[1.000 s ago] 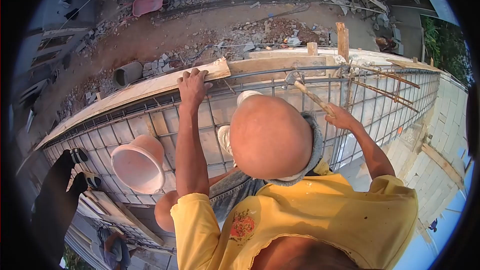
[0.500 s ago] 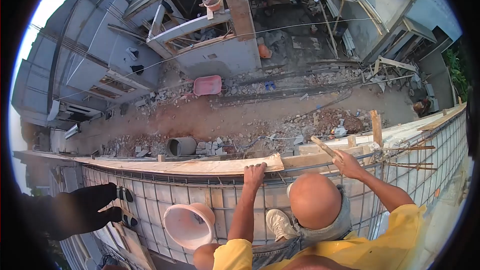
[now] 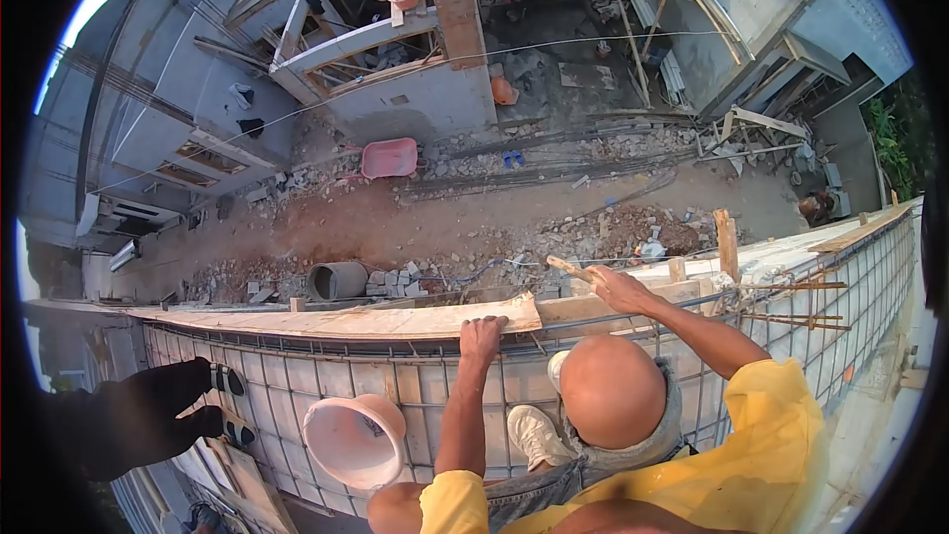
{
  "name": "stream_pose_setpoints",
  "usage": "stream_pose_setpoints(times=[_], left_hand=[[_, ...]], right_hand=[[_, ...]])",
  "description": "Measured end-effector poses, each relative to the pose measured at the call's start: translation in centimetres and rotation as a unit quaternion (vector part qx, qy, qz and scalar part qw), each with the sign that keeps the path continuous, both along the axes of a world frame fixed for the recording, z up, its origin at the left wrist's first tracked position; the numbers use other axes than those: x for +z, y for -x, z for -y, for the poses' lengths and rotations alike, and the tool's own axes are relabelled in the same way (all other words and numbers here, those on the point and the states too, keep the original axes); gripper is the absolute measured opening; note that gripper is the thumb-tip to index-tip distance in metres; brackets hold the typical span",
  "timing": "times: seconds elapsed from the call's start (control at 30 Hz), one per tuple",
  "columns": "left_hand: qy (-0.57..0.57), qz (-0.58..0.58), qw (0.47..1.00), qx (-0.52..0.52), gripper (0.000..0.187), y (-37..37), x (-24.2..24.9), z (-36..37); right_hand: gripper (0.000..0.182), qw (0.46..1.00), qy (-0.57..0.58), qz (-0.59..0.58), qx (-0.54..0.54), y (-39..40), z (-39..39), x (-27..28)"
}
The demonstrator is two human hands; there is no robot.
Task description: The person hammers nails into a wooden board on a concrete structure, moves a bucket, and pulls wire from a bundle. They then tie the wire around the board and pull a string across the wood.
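Observation:
My left hand (image 3: 480, 336) is curled over the edge of a long plywood board (image 3: 415, 323), close to its broken right end. In my right hand (image 3: 625, 293) is a short wooden stick (image 3: 568, 268), its tip pointing left above the board's end; I cannot see what lies beyond the fist. Just below the board runs a grid of steel rebar (image 3: 341, 376) over pale panels. A pinkish plastic bucket (image 3: 356, 440) stands tilted on the grid, left of my knee.
Another person's dark-clothed legs (image 3: 163, 415) are on the grid at the left. An upright wooden stake (image 3: 727, 245) and rebar ends (image 3: 796, 316) stick out at the right. Beyond the edge, well below, are rubble, a concrete pipe (image 3: 337, 282) and a red wheelbarrow (image 3: 389, 157).
My right hand has swung left with the stick, bringing it nearer the board's end. My left hand stays on the board. The whole view has shifted slightly.

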State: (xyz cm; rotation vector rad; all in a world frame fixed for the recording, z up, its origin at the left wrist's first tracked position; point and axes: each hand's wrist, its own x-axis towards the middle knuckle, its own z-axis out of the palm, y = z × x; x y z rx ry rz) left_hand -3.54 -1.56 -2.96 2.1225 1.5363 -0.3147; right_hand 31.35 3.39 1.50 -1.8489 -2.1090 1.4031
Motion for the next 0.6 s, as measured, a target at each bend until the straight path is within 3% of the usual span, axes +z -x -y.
stream_pose_setpoints(times=[0.1, 0.17, 0.2, 0.27, 0.3, 0.47, 0.57, 0.6], left_hand=[[0.000, -0.015, 1.000, -0.008, 0.031, 0.0, 0.2, -0.1], [-0.023, 0.015, 1.000, 0.001, 0.033, 0.3, -0.7, 0.1], [-0.012, 0.021, 1.000, 0.003, 0.033, 0.3, -0.9, 0.0], [-0.004, 0.008, 1.000, -0.010, 0.032, 0.3, -0.8, -0.2], [0.000, 0.029, 1.000, 0.005, 0.023, 0.3, -0.1, -0.1], [-0.013, 0.038, 0.999, 0.014, 0.027, 0.5, -1.1, 0.3], [-0.025, 0.027, 0.999, 0.018, 0.027, 0.4, -1.2, 0.2], [-0.017, 0.026, 0.999, 0.019, 0.027, 0.3, -1.0, 0.1]], right_hand=[[0.049, 0.999, 0.027, 0.038, 0.019, 0.7, -1.2, -1.0], [0.048, 0.997, -0.069, 0.007, 0.037, 0.9, -1.2, -4.4], [0.047, 0.999, 0.016, 0.037, 0.028, 2.3, -2.3, -1.8], [0.048, 0.998, -0.001, 0.048, 0.041, 3.7, -2.7, -1.6], [0.049, 0.996, -0.021, 0.053, 0.068, 4.0, -2.9, -2.5], [0.047, 0.976, 0.066, 0.124, 0.169, 5.5, -2.3, -5.4], [0.045, 0.964, 0.004, 0.085, 0.251, 4.5, -2.8, -7.7], [0.044, 0.970, -0.033, 0.075, 0.228, 4.8, -3.5, -7.7]])
